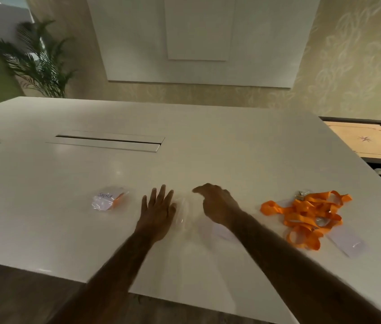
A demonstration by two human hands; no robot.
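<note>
My left hand [158, 208] lies flat on the white table [208, 141], fingers straight and spread. Just right of it lies a clear plastic sleeve [182, 213], hard to make out against the tabletop. My right hand [215, 203] hovers over the table beside the sleeve, its fingers bent loosely and pointing left, holding nothing. A white card [220, 230] lies partly under my right wrist. To the left sits a clear badge holder [109, 199] with a handwritten card and a bit of orange strap inside.
A tangled pile of orange lanyards [306, 213] with metal clips lies at the right, with a white card [348, 244] beside it. A cable slot [107, 141] is set into the table's middle. A carrom board [369, 141] stands beyond the right edge, a potted plant [37, 59] at back left.
</note>
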